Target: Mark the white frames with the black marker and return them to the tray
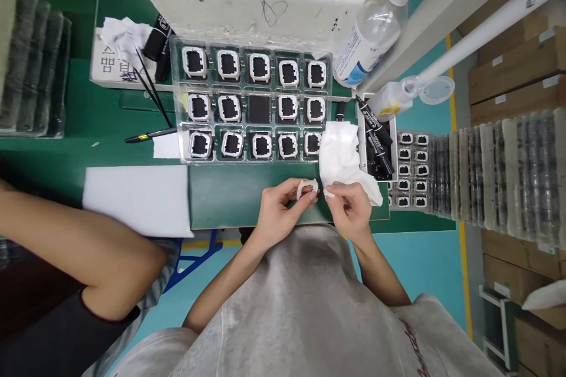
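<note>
My left hand [283, 212] pinches a small pale watch-case-like frame [306, 187] between thumb and fingers, above the front edge of the green table. Close to its right, my right hand [351, 209] has its fingertips closed on a corner of a crumpled white cloth [339, 153]. The cloth spreads up the table behind that hand. Beyond my hands lies a clear plastic tray [252, 87] with rows of similar pale frames over dark inserts. One middle-row pocket [259, 109] shows only its dark insert. Part of the held frame is hidden by my fingers.
A white box of markers [365, 159] stands right of the cloth, with a spray bottle [371, 35] behind. A white foam block [247, 3] borders the tray's back. Folded white sheet [137, 197], pen [150, 134] and tweezers [152, 91] lie left. Another person's arm [79, 241] reaches in at left.
</note>
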Tool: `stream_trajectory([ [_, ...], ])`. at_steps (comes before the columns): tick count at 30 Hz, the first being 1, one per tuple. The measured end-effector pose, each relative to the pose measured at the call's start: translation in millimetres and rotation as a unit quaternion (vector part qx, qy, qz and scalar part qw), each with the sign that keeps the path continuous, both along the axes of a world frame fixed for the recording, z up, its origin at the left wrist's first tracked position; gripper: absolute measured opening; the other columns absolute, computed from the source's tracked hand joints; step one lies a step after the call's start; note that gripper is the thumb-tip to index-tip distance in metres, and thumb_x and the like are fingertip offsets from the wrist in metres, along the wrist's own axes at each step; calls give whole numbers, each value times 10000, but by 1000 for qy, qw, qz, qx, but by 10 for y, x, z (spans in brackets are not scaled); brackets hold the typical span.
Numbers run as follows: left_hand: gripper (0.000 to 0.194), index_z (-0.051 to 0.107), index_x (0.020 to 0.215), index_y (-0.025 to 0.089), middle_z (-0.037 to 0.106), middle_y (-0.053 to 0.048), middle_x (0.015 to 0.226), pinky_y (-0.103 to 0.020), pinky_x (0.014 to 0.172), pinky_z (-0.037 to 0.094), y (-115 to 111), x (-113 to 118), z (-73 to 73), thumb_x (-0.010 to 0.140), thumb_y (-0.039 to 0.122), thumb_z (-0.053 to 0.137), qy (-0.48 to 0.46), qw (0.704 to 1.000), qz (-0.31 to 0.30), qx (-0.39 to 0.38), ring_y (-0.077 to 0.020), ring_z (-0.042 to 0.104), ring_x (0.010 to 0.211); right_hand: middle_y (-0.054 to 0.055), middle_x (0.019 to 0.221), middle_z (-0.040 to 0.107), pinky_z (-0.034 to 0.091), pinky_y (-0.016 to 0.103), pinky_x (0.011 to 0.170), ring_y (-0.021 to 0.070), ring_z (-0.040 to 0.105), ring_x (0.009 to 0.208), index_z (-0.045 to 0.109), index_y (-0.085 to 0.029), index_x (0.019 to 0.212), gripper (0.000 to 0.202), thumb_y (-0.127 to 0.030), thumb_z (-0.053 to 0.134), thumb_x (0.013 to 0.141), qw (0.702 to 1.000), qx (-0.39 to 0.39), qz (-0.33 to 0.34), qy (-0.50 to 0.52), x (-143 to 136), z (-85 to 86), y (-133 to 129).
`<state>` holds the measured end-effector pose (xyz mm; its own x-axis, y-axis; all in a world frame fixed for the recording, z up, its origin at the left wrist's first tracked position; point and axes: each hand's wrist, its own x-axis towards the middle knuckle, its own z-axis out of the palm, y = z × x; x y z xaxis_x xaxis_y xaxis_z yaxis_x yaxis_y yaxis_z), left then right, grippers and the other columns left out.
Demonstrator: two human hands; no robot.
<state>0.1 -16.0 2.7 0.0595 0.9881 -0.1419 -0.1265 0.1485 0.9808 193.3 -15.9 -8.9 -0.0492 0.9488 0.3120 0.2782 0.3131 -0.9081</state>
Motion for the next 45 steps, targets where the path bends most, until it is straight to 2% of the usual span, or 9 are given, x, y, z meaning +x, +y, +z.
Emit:
stream_trajectory([
  [12, 178, 880, 1116, 218, 894, -50, 990, -321, 832, 678, -29, 2, 16, 1036, 366, 820, 67, 998, -7, 19, -225, 834, 859, -20, 789, 773, 407, 289, 522, 139, 566, 560, 802, -280, 1035, 118, -340, 740, 1115, 996, -70, 49, -19, -20, 207, 126],
  [17, 163, 886, 1128, 226, 893, -48, 985, -323, 816, 657, -44, 4, -8, 1044, 348, 816, 83, 996, -5, 31, -217, 811, 821, -19, 810, 792, 407, 278, 521, 134, 564, 559, 793, -275, 1057, 84, -321, 745, 1108, 995, -81, 55, -12, -6, 203, 121],
  [22, 166, 889, 1138, 233, 887, -43, 961, -316, 787, 642, -49, 6, -24, 1050, 352, 813, 103, 994, -5, 38, -209, 793, 788, -5, 833, 802, 468, 298, 563, 164, 640, 621, 794, -280, 1052, 100, -339, 738, 1110, 994, -85, 62, -10, -5, 176, 119],
  [28, 166, 893, 1170, 244, 904, -38, 1029, -324, 849, 664, -40, 10, -34, 1067, 330, 795, 112, 992, -4, 61, -217, 829, 860, 3, 879, 816, 480, 291, 578, 167, 667, 661, 782, -281, 1057, 123, -373, 732, 1121, 993, -93, 66, -12, -11, 184, 124],
  [31, 170, 898, 1172, 246, 909, -44, 1045, -341, 869, 677, -37, 6, -32, 1071, 331, 791, 118, 991, -4, 65, -232, 840, 882, -4, 844, 793, 424, 281, 539, 153, 607, 608, 777, -277, 1054, 138, -383, 727, 1126, 993, -100, 68, -17, -1, 207, 126],
  [36, 178, 904, 1175, 244, 911, -58, 1045, -353, 898, 678, -25, -7, -15, 1078, 309, 770, 132, 988, -13, 82, -253, 855, 925, -25, 809, 772, 360, 275, 507, 124, 495, 536, 772, -277, 1054, 104, -310, 708, 1129, 990, -106, 85, -25, 3, 251, 139],
  [38, 188, 906, 1173, 245, 907, -58, 1015, -353, 904, 674, -18, -8, -8, 1080, 288, 748, 139, 986, -17, 91, -256, 857, 927, -24, 829, 784, 380, 281, 520, 126, 518, 548, 780, -284, 1066, 100, -289, 701, 1127, 990, -104, 93, -26, -12, 288, 137],
  [41, 222, 905, 1162, 239, 906, -55, 1025, -330, 867, 661, -10, 1, -4, 1068, 230, 705, 148, 982, -20, 112, -238, 847, 893, -10, 912, 823, 481, 298, 592, 150, 633, 639, 803, -301, 1079, 92, -269, 721, 1108, 989, -99, 106, -23, -33, 380, 113],
  [45, 178, 891, 1123, 233, 882, -26, 914, -301, 745, 634, -12, 23, -9, 1050, 276, 734, 148, 986, -4, 78, -199, 792, 754, -13, 855, 799, 487, 304, 564, 152, 621, 606, 817, -310, 1063, 39, -308, 782, 1081, 989, -101, 105, 13, -9, 470, 74],
])
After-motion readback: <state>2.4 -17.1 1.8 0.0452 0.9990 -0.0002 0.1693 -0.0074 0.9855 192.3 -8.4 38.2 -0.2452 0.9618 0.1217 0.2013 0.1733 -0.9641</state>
